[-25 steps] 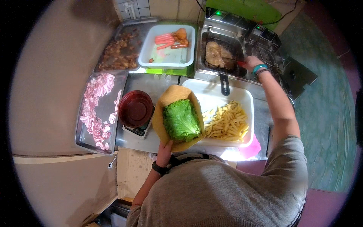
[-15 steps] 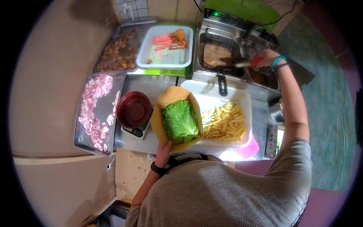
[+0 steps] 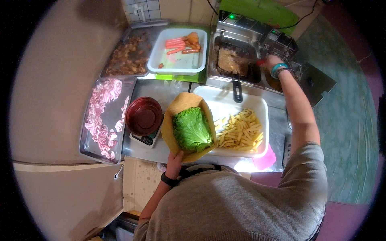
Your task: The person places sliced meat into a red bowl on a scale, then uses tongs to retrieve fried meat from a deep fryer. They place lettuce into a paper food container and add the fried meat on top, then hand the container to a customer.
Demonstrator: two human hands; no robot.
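Note:
At the front edge of the counter, my left hand (image 3: 175, 162) grips the near side of a tan wrap (image 3: 183, 100) with raised, folded sides; whether bread or paper I cannot tell. A green lettuce leaf (image 3: 193, 130) lies in it. My right hand (image 3: 274, 63) is closed round the red handle of a long utensil (image 3: 260, 62), over the fryer. Motion blurs the utensil's far end. That end reaches toward a browned piece of food (image 3: 228, 62) in the fryer's wire basket, whose black handle (image 3: 237, 90) points toward me.
French fries (image 3: 243, 130) fill part of a white tub (image 3: 261, 104). A brown bowl (image 3: 142, 116) stands on a scale (image 3: 144, 139). Metal trays hold raw pink meat (image 3: 96, 116) and browned pieces (image 3: 126, 56). Sausages (image 3: 175, 43) lie in a white bin (image 3: 177, 71).
My right hand has moved a little left and nearer the browned food, with the red-handled utensil still in it. My left hand and the wrap have stayed nearly still.

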